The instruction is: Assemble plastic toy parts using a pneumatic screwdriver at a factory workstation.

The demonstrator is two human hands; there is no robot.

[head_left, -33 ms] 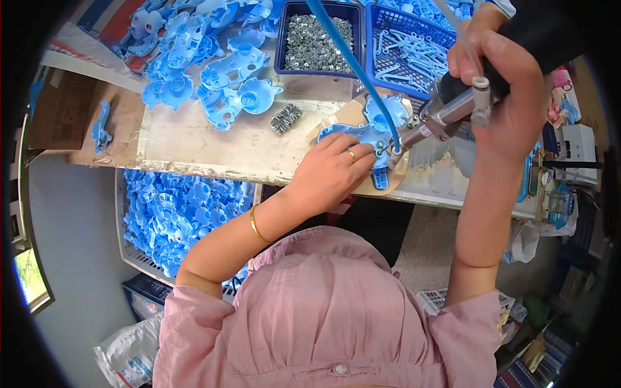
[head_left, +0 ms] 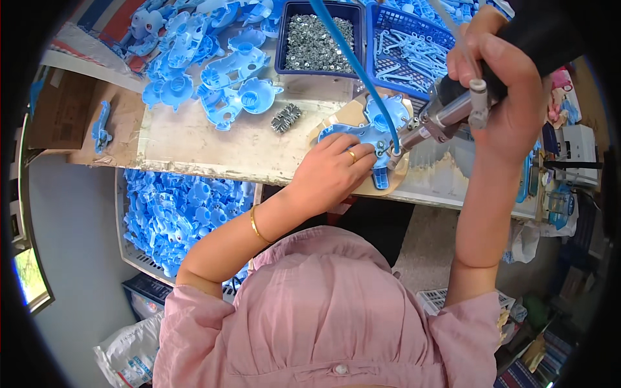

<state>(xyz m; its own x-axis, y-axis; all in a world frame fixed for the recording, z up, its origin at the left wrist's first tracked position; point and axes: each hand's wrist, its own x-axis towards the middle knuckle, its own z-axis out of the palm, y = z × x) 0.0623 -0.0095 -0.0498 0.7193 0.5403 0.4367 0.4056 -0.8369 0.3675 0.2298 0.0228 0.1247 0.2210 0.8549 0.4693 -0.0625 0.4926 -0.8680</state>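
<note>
My right hand [head_left: 514,97] is wrapped round a pneumatic screwdriver [head_left: 447,118] with a black and metal body. The tool slants down to the left. Its tip is at the lower part of a light-blue plastic toy shell [head_left: 387,108], close to my left fingertips; contact there is too small to make out. My left hand [head_left: 330,169] lies over the shell's near left side, its fingers curved and pressed on it. Part of the shell is hidden beneath that hand. Under the shell is a tan shaped pad [head_left: 396,183] at the table's front edge.
A blue hose [head_left: 343,50] crosses above the shell. Behind stand a tray of small metal screws [head_left: 281,55] and a blue basket of rod-like parts [head_left: 370,45]. More shells [head_left: 236,68] lie left, near a dark ridged metal piece [head_left: 286,118]. A crate of blue parts [head_left: 121,223] sits below.
</note>
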